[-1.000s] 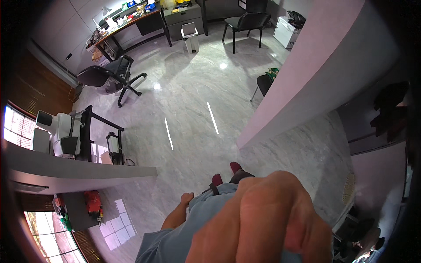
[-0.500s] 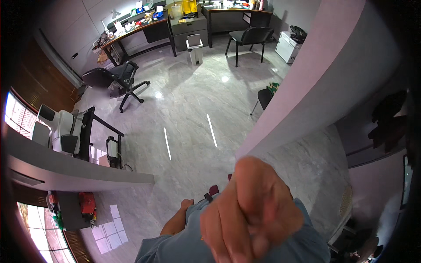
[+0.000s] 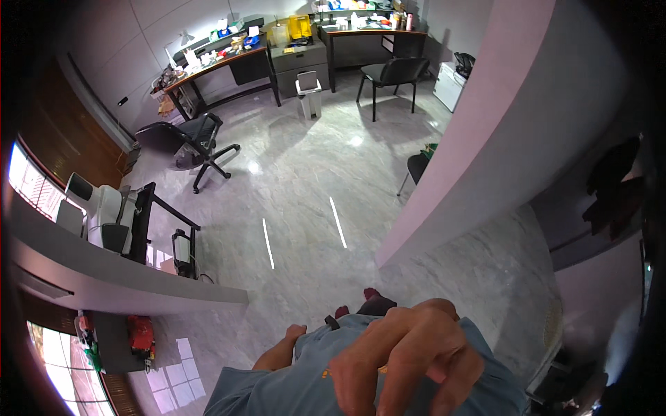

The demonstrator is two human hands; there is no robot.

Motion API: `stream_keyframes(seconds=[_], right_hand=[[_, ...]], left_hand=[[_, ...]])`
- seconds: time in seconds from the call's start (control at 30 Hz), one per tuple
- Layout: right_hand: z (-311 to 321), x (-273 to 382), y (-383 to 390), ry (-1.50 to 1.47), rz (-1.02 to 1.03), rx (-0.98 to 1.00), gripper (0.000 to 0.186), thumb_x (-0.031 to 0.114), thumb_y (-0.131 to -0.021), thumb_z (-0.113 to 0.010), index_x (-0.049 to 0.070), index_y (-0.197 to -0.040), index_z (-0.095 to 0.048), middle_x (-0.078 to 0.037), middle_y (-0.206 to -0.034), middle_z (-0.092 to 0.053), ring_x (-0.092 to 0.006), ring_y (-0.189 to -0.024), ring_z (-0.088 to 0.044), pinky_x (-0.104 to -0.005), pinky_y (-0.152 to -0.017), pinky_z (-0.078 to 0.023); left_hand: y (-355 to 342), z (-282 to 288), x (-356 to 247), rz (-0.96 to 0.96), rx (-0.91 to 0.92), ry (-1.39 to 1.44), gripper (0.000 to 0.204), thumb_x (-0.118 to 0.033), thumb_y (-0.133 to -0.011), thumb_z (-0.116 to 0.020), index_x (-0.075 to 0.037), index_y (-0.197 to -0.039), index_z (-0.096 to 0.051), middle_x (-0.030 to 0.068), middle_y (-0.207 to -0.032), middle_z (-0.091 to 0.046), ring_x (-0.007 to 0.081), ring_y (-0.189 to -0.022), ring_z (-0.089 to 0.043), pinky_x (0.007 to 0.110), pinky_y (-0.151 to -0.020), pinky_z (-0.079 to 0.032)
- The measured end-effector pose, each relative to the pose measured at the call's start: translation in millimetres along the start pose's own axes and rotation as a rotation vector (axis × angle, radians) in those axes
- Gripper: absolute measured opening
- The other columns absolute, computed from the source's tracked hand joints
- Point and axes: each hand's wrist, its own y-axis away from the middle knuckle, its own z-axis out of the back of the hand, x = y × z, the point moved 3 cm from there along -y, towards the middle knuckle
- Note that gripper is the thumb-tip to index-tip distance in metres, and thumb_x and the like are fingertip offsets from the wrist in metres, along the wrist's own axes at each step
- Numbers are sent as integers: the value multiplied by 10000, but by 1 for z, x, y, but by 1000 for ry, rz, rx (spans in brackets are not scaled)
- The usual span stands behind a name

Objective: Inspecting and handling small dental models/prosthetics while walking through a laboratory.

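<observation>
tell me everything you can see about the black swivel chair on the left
The black swivel chair looks like plastic and padding, with a broad rounded backrest, armrests and a spoked base ending in castors. It stands upright on the glossy grey marbled floor, near the desk at upper left, backrest toward the left of the picture. No one sits in it; only the floor clearly touches it. Finer material detail is too small to tell.

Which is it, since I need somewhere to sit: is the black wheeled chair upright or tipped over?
Upright: the wheeled chair stands with its splayed base on the floor and its backrest above.
</observation>
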Motion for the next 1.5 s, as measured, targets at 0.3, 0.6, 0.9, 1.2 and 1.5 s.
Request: stream_keyframes(seconds=[0.3, 0.6, 0.9, 1.2, 1.5], right_hand=[[-15, 10, -2, 185, -90, -259, 164, 132, -943, -586, -30, -930, -569, -141, -809, -581, -167, -631, -549, -300, -550, -427], [-8, 3, -26, 175, 214, -135, 193, 202, -971, -590, 12, -939, -582, -120, -852, -597, -146, -678, -557, -254, -558, -423], [-2, 36, 23, 259, 54, -370, 199, 139, -956, -551, -46, -1017, -594, -201, -899, -606, -179, -685, -560, -263, -613, -435], [66, 111, 112, 423, -47, -757, 243, 223, -1048, -356, 34, -951, -476, -71, -702, -478, -137, -598, -426, -296, -592, -390], [132, 226, 223, 338, 220, -1530, 188, 225, -998, -506, 55, -932, -548, -99, -948, -549, -210, -835, -516, -317, -734, -432]], left_hand=[[-25, 6, -35, -71, 19, -55, 601, -491, -846, -480, 50, -995, -695, 316, -1121, -625, 433, -1125, -590, 462, -977, -459], [-40, 1, -27, -108, -69, -73, 560, -470, -854, -473, 31, -918, -715, 301, -1039, -658, 436, -1048, -632, 479, -925, -484], [2, 23, -33, -8, -22, 24, 553, -460, -846, -484, 33, -959, -710, 282, -1075, -661, 423, -1045, -636, 468, -930, -483], [17, 17, -89, -17, 54, -67, 563, -465, -865, -515, 60, -949, -700, 287, -1036, -667, 409, -1034, -644, 460, -900, -493], [22, -30, -236, -73, 123, -83, 580, -511, -880, -539, 34, -965, -720, 278, -1032, -679, 391, -1045, -651, 445, -901, -494]])
